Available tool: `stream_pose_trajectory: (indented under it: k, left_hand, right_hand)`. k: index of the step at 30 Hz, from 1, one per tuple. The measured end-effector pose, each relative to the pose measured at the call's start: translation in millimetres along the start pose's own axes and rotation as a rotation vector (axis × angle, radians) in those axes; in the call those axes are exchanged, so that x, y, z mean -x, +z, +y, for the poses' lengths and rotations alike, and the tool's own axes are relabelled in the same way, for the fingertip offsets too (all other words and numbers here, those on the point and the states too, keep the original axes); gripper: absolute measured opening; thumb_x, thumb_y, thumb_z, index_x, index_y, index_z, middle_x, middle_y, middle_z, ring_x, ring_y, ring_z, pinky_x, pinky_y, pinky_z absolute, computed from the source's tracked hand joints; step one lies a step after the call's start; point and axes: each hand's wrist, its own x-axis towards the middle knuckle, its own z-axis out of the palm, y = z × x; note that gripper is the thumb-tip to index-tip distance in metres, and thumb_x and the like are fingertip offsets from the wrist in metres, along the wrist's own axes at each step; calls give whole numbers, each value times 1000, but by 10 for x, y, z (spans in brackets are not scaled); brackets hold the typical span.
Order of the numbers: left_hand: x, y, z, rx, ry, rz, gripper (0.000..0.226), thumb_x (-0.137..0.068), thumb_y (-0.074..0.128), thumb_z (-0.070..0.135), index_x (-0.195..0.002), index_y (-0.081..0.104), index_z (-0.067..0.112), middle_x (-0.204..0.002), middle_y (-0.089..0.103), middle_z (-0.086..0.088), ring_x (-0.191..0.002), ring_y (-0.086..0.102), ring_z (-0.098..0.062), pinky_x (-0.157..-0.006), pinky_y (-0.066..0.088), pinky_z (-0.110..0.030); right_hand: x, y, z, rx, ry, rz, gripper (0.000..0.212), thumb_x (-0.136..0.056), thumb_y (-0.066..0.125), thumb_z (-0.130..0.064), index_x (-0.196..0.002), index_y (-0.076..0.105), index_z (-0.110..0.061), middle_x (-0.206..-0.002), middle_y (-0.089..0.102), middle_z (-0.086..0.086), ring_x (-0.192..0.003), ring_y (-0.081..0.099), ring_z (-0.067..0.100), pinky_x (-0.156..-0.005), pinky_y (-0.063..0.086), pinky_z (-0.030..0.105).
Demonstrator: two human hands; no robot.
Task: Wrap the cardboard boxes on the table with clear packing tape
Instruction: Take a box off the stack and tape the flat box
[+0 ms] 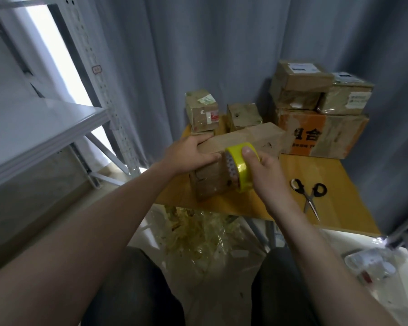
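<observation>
The right hand (265,171) grips the yellow-tinted tape roll (239,168), with the thumb laid over the roll's outer band and the other fingers hidden behind it. The roll stands on edge, pressed against the near side of the long box (247,141). The right forearm reaches in from below, with the wrist bent toward the long box.

The left hand (190,154) holds the long box at its near-left end, spanning it widely. The fingers lie along the top's far edge and the thumb along its near edge. The left arm stretches straight forward from the lower left.

The long box lies on the table (339,175), angled away from the person. Just behind it stand 2 small boxes (201,109). Right of it sits an orange-printed box (316,135) with 2 more boxes (299,78) stacked on top. Black-handled scissors (310,194) lie near the long box, on its right, with the blades pointing toward the person. Crumpled clear film (205,231) lies on the floor below the long box.
</observation>
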Motion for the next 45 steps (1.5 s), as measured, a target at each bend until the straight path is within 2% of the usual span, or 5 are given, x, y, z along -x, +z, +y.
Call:
stream_pose_trajectory:
  k: [13, 22, 33, 38, 45]
  left_hand:
    - [42, -12, 3, 57, 9, -17, 83, -80, 65, 75, -152, 45, 39, -147, 55, 4, -121, 58, -21, -102, 53, -46]
    - [62, 14, 18, 33, 89, 3, 80, -78, 44, 76, -142, 56, 30, -131, 66, 0, -112, 64, -23, -94, 54, -44]
    - [44, 46, 32, -8, 38, 57, 70, -77, 58, 75, -133, 58, 32, -115, 62, 11, -99, 61, -14, -82, 53, -36]
    - [77, -30, 81, 39, 200, -1, 32, -98, 63, 35, -123, 64, 14, -114, 63, 5, -95, 57, -12, -80, 48, -31]
    - [80, -26, 102, -27, 50, -40, 72, -83, 70, 66, -137, 55, 20, -128, 61, 1, -110, 58, -18, -91, 50, -37]
  right_hand:
    - [169, 88, 746, 48, 210, 12, 26, -102, 59, -46, -107, 58, -20, -100, 65, -1, -96, 65, 20, -76, 52, 33]
    - [-299, 239, -199, 759, -453, -196, 59, -110, 32, -49, -158, 35, -16, -164, 38, 2, -154, 25, 16, -128, 11, 47]
    - [-853, 173, -22, 1146, -194, -290, 80, -101, 3, -70, -166, 14, -24, -174, 7, -5, -160, 1, 15, -128, -1, 53]
    - [-613, 544, -104, 1004, -328, -368, 82, -102, 4, -69, -164, 20, -18, -173, 15, 2, -160, 6, 20, -128, -1, 52]
    - [-720, 113, 40, 919, -243, -301, 67, -107, 6, -60, -164, 22, -30, -172, 14, -11, -158, 4, 6, -126, -11, 54]
